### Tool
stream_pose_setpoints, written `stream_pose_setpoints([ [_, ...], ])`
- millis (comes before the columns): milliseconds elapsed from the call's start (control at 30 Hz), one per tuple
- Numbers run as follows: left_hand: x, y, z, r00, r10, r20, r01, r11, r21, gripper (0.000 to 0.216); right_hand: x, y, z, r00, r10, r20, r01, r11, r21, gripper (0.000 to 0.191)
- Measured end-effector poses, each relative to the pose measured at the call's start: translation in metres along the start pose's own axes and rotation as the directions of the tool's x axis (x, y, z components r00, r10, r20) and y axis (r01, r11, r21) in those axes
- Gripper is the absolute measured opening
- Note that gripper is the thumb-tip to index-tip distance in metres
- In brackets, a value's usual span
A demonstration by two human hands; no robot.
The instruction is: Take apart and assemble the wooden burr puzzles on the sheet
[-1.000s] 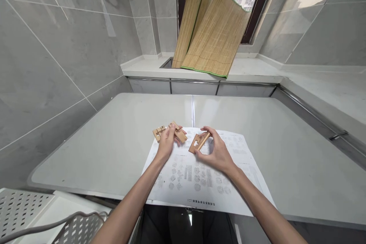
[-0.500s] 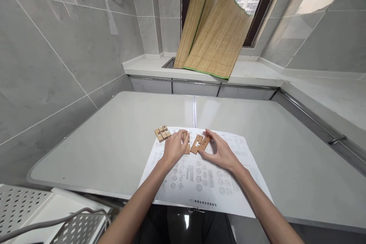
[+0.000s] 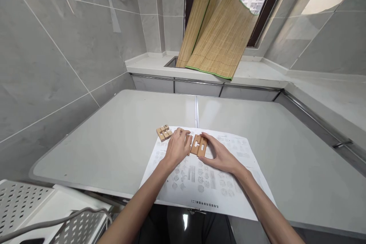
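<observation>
My right hand [image 3: 219, 155] pinches the short ends of a flat wooden puzzle piece with a slot [image 3: 202, 147] between thumb and fingers. Against that piece's left side lies another wooden piece with a cut-out [image 3: 195, 144]. My left hand [image 3: 177, 145] is closed over a third wooden piece [image 3: 188, 145], of which only the right part shows beside the fingers. Left of that hand, several notched wooden pieces [image 3: 164, 133] lie together in a cluster. A printed sheet with small diagrams [image 3: 206, 187] spreads out under both hands.
The sheet lies on a pale table [image 3: 114, 141] with a seam down its middle. Behind it runs a white ledge [image 3: 151, 67] with a folded bamboo mat [image 3: 220, 34] leaning at the window. A perforated white rack [image 3: 23, 206] with a grey cable stands at lower left.
The piece in my right hand has turned flatter, its slot now showing, and sits against the cut-out piece. My left fingers have shifted right, covering more of their piece. The view has shifted slightly.
</observation>
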State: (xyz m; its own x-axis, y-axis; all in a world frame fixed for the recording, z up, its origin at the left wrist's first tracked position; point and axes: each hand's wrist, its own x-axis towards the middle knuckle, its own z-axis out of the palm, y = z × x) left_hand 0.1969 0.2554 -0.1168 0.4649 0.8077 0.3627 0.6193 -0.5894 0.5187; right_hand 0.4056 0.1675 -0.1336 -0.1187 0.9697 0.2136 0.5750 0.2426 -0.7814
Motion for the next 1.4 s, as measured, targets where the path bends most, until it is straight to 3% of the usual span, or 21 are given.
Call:
stream_pose_setpoints([
  [167,-0.006,0.006,-0.001,0.982,0.165,0.094,-0.151,0.978,-0.141,0.032,0.000,-0.001,0.000,0.999,0.010,0.036,-0.016,0.983,0.185,0.097],
  [300,-0.015,0.017,0.005,0.970,0.162,0.184,-0.153,0.986,-0.059,0.055,0.005,0.004,-0.002,0.998,0.014,-0.056,0.012,0.900,0.435,0.073],
  [433,-0.025,0.025,0.003,0.946,0.200,0.255,-0.212,0.977,0.019,0.054,0.010,0.014,0.002,0.984,0.059,-0.168,0.024,0.892,0.452,0.061],
  [567,-0.038,0.018,-0.019,0.900,0.280,0.333,-0.315,0.948,0.053,0.055,0.012,0.021,0.009,0.984,0.051,-0.173,0.016,0.931,0.366,0.060],
  [767,-0.050,-0.013,-0.071,0.806,0.377,0.456,-0.432,0.902,0.017,0.058,0.010,0.022,0.008,0.984,0.044,-0.171,0.013,0.948,0.319,0.059],
  [867,-0.054,-0.028,-0.093,0.803,0.396,0.444,-0.447,0.895,0.009,0.056,0.008,0.020,0.007,0.986,0.060,-0.157,-0.008,0.951,0.310,0.060],
  [1033,-0.066,-0.038,-0.111,0.839,0.318,0.442,-0.385,0.921,0.067,0.054,0.009,0.012,0.007,0.986,0.059,-0.156,-0.012,0.957,0.289,0.058],
  [1133,-0.075,-0.043,-0.114,0.888,0.251,0.385,-0.304,0.949,0.083,0.053,-0.001,0.002,-0.004,0.983,0.071,-0.169,-0.024,0.964,0.264,0.054],
  [1267,-0.089,-0.054,-0.115,0.985,0.061,0.162,-0.064,0.998,0.009,0.053,-0.045,-0.009,-0.027,0.975,0.119,-0.190,-0.084,0.979,0.184,0.043],
  [1333,-0.095,-0.059,-0.114,0.997,-0.070,0.035,0.072,0.995,-0.074,0.051,-0.076,-0.010,-0.036,0.956,0.177,-0.236,-0.133,0.973,0.189,0.037],
  [1400,-0.098,-0.063,-0.113,0.980,-0.190,-0.065,0.177,0.970,-0.166,0.046,-0.105,-0.006,-0.039,0.914,0.292,-0.282,-0.236,0.948,0.216,0.037],
])
